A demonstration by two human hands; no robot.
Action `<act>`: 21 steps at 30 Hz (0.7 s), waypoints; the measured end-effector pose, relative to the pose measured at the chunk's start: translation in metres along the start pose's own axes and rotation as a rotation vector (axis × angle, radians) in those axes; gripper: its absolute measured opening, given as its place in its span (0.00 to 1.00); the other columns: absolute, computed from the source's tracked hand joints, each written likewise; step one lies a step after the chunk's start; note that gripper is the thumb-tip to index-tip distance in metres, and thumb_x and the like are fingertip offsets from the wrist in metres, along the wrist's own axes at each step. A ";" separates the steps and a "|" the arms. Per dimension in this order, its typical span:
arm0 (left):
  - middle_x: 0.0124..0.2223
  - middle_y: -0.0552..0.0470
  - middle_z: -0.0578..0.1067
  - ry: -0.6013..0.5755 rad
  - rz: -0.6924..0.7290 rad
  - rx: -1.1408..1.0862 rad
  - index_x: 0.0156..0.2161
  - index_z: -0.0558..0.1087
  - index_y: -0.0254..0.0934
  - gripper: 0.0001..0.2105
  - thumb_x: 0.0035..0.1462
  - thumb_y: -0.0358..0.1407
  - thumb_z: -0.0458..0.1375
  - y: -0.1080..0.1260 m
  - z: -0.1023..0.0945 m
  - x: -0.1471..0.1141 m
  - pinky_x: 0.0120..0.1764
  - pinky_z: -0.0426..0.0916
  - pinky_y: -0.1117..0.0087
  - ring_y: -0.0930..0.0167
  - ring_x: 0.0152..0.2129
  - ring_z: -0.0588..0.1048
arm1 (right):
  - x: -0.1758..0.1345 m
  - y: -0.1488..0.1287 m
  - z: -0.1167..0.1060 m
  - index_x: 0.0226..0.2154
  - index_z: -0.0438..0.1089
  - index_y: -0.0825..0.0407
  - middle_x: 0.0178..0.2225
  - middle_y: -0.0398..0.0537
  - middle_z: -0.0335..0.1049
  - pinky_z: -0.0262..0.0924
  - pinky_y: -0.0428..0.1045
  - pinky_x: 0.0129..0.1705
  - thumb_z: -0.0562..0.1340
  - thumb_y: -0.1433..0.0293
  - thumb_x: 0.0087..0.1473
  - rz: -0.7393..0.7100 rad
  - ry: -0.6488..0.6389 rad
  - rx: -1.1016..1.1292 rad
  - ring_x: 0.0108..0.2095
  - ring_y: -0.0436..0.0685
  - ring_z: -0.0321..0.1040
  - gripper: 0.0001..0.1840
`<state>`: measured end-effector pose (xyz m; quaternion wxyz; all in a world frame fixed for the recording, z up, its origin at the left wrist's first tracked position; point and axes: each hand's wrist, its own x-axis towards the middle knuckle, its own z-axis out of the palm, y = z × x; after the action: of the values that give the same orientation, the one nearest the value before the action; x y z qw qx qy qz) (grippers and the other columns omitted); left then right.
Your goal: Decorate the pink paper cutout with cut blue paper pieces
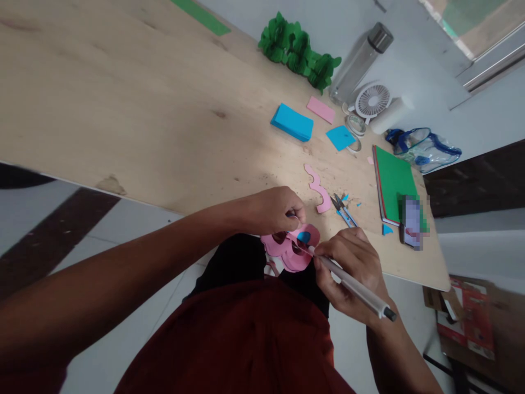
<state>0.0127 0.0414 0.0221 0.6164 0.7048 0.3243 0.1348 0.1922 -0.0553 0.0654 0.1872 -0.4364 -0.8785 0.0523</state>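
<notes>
Left hand: the person's left hand point(281, 210) was curled closed, thumb and fingers pinched at the far edge of the pink paper cutout; exact finger contact partly hidden from me.
Right hand: the right hand point(355, 268) gripped a pale pen point(353, 284), dark end pointing near and right, other end at the cutout's right side. Couldn't tell if the tip touched paper.
Pink cutout: the pink paper cutout point(297, 264), scalloped, sat between the hands at the table's near edge, above the lap. Openings in it; a blue patch point(303, 237) showed on its far part.
Pink strip: a wavy pink strip point(324, 201) lay on the table point(123, 109), just beyond the cutout.
Snips: blue-handled snips point(346, 215) lay right of the strip, blades pointing far and left, blue scraps around.
Paper stock: a blue stack point(293, 121) lay farther off; a pink pad point(320, 109) beyond it, a loose blue sheet point(340, 137) to its right.
Far side: green paper decoration point(295, 49), then a clear bottle point(355, 68), small fan point(372, 100) and tape rolls point(356, 125) to its right.
Right end: green book point(396, 183) lay flat, phone point(412, 221) at its near right corner, clear bag point(430, 148) beyond.
</notes>
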 end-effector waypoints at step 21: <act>0.19 0.57 0.71 -0.023 0.000 -0.005 0.26 0.73 0.34 0.08 0.44 0.27 0.52 0.000 -0.001 -0.002 0.18 0.61 0.80 0.74 0.16 0.73 | -0.001 0.001 -0.002 0.29 0.64 0.51 0.21 0.42 0.65 0.52 0.51 0.31 0.57 0.77 0.50 0.028 0.042 0.038 0.23 0.53 0.60 0.05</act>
<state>0.0109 0.0406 0.0229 0.6219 0.7048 0.3166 0.1275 0.1937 -0.0558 0.0665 0.2132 -0.4461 -0.8670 0.0626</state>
